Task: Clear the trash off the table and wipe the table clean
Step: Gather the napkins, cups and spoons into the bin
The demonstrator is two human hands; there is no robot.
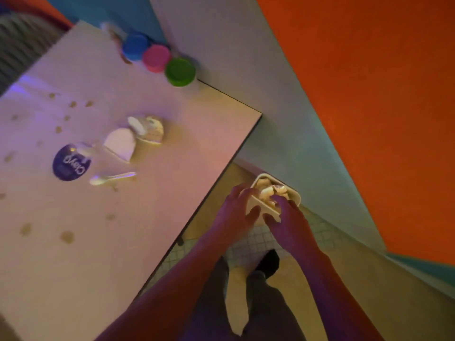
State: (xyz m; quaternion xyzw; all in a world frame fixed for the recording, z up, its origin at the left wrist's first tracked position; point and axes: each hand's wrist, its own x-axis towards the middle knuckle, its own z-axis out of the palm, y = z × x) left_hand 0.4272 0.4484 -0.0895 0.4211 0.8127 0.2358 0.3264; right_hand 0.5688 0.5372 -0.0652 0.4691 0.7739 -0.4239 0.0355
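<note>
Both hands are off the table, past its near right corner, over a small white bin [294,193] that sits on the floor by the wall. The left hand [236,210] and the right hand [288,222] each curl around a flat white piece of trash [261,205] and hold it between them, just at the bin's near rim. The bin already has pale crumpled trash [270,190] inside. The picture is blurry here, so the piece may be a paper plate or a lid; I cannot tell which.

The bin lies straight ahead of the hands and a little lower, so the piece only needs to tip forward and drop in.

More trash waits on the white table [172,180], up and to the left of the hands: a tipped-over paper cup [150,130], a white curved lid [120,143], a round dark purple lid with writing [70,163] and a white plastic spoon [110,178]. Its long handle points to the right, toward the table's edge. The left hand is nearer to all of these. Brown crumbs and spots [67,236] dot the table, so wiping is not yet done.

Three tubs with blue, pink and green lids [157,57] stand at the far edge.
</note>
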